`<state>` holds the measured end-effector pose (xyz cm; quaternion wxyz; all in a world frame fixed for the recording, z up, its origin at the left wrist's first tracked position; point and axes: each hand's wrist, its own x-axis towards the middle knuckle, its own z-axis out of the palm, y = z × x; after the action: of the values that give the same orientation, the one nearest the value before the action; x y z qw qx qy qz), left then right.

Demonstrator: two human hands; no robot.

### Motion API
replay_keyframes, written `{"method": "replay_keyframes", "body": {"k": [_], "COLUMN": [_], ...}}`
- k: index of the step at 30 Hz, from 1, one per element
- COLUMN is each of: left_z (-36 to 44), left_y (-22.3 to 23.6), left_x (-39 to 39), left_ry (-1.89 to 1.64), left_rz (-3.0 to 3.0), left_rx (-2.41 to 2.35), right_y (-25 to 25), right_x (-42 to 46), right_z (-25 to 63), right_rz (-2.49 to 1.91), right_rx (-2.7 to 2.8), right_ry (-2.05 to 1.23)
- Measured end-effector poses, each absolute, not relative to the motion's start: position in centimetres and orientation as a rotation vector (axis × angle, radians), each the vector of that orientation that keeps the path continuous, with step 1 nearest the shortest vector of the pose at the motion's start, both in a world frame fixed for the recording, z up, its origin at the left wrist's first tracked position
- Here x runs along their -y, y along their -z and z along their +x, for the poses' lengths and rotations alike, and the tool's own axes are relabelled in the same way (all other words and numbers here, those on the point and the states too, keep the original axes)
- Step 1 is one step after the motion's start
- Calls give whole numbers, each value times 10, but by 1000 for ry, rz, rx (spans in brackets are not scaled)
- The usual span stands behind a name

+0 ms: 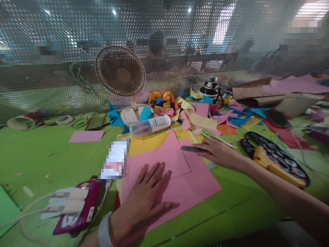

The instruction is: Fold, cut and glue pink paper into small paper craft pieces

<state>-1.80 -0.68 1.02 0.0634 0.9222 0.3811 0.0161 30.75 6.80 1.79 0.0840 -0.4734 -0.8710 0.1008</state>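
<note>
My left hand [150, 192] lies flat on a large sheet of pink paper [195, 190], fingers spread and the thumb pointing right. A white band shows at that wrist. Fingers closed, my right hand [218, 152] holds a utility knife [190, 148] over the sheet's upper right part, its blade pointing left. Whether the blade touches the paper I cannot tell. Dark straight lines meet in a corner on the pink surface below the knife. Yellow paper [140, 144] shows beneath the sheet's far edge. Just beyond the right hand is a pale green strip-like object [213, 135].
A phone [115, 159] and a purple power strip [87, 202] with cables lie left. Behind stand a fan [120, 72], a clear bottle [151, 125] on its side, and coloured paper scraps [203, 120]. A black and yellow tool [275, 159] lies right, before a perforated metal screen [174, 41].
</note>
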Motion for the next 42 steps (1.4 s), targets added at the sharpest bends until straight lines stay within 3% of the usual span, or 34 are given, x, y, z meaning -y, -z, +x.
{"method": "replay_keyframes", "body": {"k": [8,21,42], "left_z": [-18,-17,-15], "left_y": [-8,-8,-14], "left_x": [5,6,5], "left_ry": [-86,-56,1], "left_rz": [2792,2762,2774], "left_rx": [-1136,-1140,-1133], "right_y": [-6,-21,-6], "right_x": [-81,-41,-17], "right_z": [307,300,306], "right_rz": [-1390,-1276,-1275], "right_rx": [2602,2668,2526], "right_ry": [-115,-340,-325]}}
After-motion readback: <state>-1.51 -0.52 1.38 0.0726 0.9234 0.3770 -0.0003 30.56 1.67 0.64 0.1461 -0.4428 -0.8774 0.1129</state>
